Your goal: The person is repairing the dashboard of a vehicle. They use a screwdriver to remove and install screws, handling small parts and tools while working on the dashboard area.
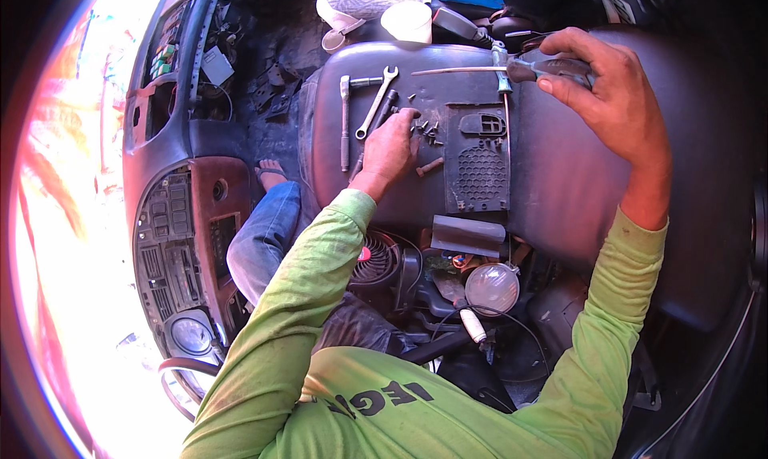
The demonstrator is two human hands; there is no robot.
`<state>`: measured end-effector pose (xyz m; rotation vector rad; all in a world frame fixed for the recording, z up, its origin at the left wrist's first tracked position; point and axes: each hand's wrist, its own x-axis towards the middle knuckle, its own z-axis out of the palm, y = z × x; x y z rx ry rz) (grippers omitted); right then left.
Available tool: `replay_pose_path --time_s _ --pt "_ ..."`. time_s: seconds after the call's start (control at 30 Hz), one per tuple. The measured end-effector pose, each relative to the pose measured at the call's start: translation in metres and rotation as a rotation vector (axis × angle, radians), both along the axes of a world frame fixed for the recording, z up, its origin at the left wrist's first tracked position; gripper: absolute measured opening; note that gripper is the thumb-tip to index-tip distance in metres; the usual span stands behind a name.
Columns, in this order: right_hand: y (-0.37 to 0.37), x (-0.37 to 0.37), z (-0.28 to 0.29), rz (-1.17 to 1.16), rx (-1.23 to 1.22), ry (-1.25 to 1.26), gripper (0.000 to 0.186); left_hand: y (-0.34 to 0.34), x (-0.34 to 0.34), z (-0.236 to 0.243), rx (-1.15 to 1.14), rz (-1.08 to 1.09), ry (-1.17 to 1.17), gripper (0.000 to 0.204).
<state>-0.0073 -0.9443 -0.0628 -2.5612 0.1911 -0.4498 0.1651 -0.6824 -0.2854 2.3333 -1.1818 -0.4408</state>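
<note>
My right hand (pixel 612 91) is raised over the dark seat (pixel 576 187). It grips a screwdriver (pixel 464 70) by its dark handle, and the long shaft points left. Low over the seat, my left hand (pixel 390 151) has its fingers drawn together beside a scatter of small screws (pixel 430 129); whatever lies between the fingertips is hidden. A combination wrench (pixel 376 103) and an L-shaped socket wrench (pixel 346 127) lie left of that hand, and a dark rod (pixel 387 109) runs partly beneath it. To its right are a rusty bolt (pixel 430 167) and a black plastic grille panel (pixel 480 179).
A vehicle dashboard (pixel 164 219) with exposed parts stands at the left. Below the seat edge are a small fan (pixel 378 261), a round lamp (pixel 492 288) and cables. A white cup (pixel 408 21) stands behind the seat's far edge.
</note>
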Motion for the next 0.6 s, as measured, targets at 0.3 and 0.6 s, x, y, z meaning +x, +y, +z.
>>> replay_pose_path --time_s 0.3,0.6 --pt "0.003 0.002 0.000 0.013 -0.005 -0.041 0.032 -0.006 -0.004 -0.004 -0.015 -0.036 -0.042 0.034" --pt "0.001 0.002 -0.002 0.018 -0.028 -0.051 0.031 -0.002 -0.001 -0.013 0.049 -0.051 -0.095 0.028"
